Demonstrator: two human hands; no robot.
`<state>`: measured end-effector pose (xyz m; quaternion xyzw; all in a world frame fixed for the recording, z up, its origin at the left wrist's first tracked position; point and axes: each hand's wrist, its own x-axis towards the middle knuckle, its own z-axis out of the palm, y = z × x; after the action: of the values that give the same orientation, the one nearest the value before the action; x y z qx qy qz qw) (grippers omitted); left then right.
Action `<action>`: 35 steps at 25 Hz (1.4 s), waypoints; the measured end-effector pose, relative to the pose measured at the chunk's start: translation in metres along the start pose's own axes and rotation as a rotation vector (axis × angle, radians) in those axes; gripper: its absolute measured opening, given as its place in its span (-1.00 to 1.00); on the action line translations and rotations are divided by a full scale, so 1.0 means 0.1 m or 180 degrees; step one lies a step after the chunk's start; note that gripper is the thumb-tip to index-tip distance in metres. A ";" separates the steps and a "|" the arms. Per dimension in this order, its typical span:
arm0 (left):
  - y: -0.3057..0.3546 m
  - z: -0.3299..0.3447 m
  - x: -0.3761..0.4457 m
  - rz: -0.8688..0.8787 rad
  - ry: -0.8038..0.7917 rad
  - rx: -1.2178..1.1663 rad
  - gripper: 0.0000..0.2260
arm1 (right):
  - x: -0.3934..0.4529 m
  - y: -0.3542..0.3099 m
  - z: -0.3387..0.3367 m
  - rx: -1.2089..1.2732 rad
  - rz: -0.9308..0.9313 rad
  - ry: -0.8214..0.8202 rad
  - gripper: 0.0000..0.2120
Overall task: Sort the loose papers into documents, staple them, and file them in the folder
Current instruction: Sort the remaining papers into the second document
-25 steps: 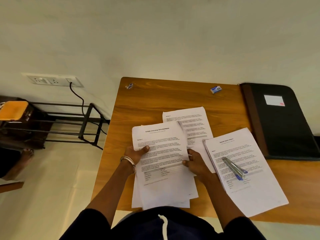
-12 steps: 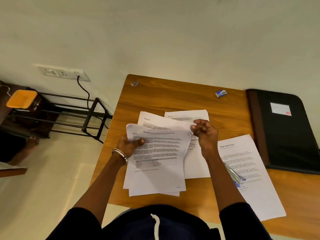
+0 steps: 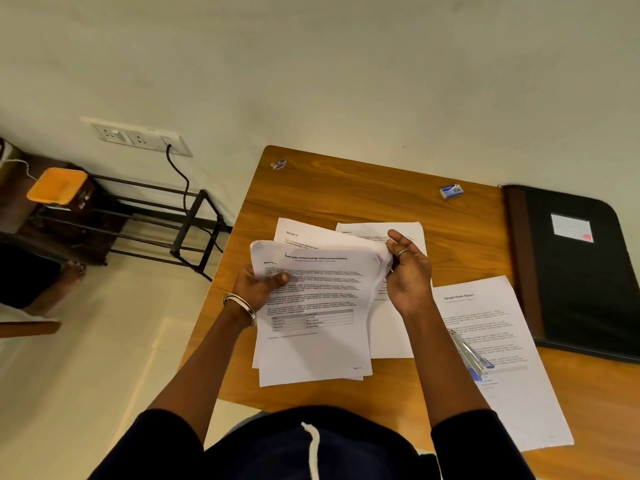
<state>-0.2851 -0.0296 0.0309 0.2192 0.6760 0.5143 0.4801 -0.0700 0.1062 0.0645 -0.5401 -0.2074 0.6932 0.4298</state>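
Pale plaster wall is backing a brown wooden table (image 3: pixel 346 195) that is carrying all the paperwork. Left hand (image 3: pixel 258 287) is gripping the left edge of a white printed stack headed "Sample Internship Documentation" (image 3: pixel 311 317), thumb curled over the top sheet. Right hand (image 3: pixel 408 271) is pinching the stack's upper right corner, where the paper is bending upward. Behind the stack, 2 loose white printed sheets are lying flat on the table: one marked "Section 5" (image 3: pixel 294 232) and another (image 3: pixel 377 230) partly hidden by the right hand. A white document headed "Sample Health Report" (image 3: pixel 485 313) is lying to the right, with a silver and blue stapler (image 3: pixel 471 355) resting on it. A black zip folder with a white label (image 3: pixel 581 271) is lying closed at the table's right end, apart from the papers. A small blue and white staple box (image 3: pixel 451 191) is sitting near the far edge.
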 end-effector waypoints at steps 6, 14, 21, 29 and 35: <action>-0.03 -0.01 -0.01 -0.0102 0.0068 -0.0072 -0.81 | 0.00 -0.02 0.03 0.0455 0.0515 0.0123 -0.74; 0.04 0.00 -0.02 -0.0058 0.0171 -0.0150 -0.75 | 0.03 0.08 0.00 -0.0020 0.0197 -0.0161 -0.59; 0.54 0.06 0.00 0.0835 0.0946 -0.0266 -0.37 | -0.08 0.31 0.09 -0.2107 -0.0927 -0.0914 -0.73; 0.78 0.07 0.03 0.1871 0.1694 0.0200 -0.50 | -0.31 0.32 0.61 -0.2414 -0.2269 -0.0777 -0.59; 0.38 -0.09 0.19 0.0909 0.1631 0.0944 -0.59 | -0.19 0.69 0.55 -0.3371 -0.1938 -0.0684 -0.59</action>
<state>-0.3088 -0.0042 0.0571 0.2428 0.8048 0.5108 0.1803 -0.1455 0.0628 0.0411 -0.5239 -0.7101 0.3930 0.2586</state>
